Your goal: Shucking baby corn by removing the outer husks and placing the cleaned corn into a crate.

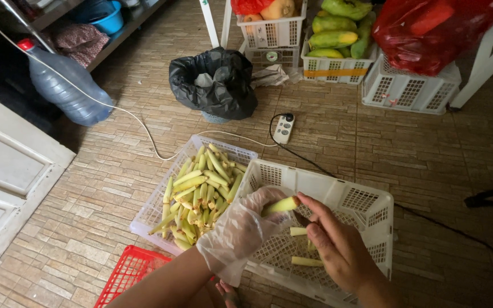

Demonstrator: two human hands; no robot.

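Your gloved left hand (241, 228) grips a stalk (281, 205), right hand (338, 245) pinching its end; few pieces (306, 261) done, a full basket (161, 197) remains.

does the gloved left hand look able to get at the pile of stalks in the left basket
Probably yes: the left hand is just beside the open-topped left basket, and nothing covers the pile of stalks.

Soft, even daylight lit the tiled floor (115, 188), brightest at the centre. The upper left corner and right edge fell into dim shadow. Wide-angle distortion bent lines near the edges. Focus was fairly sharp, with no strong glare.
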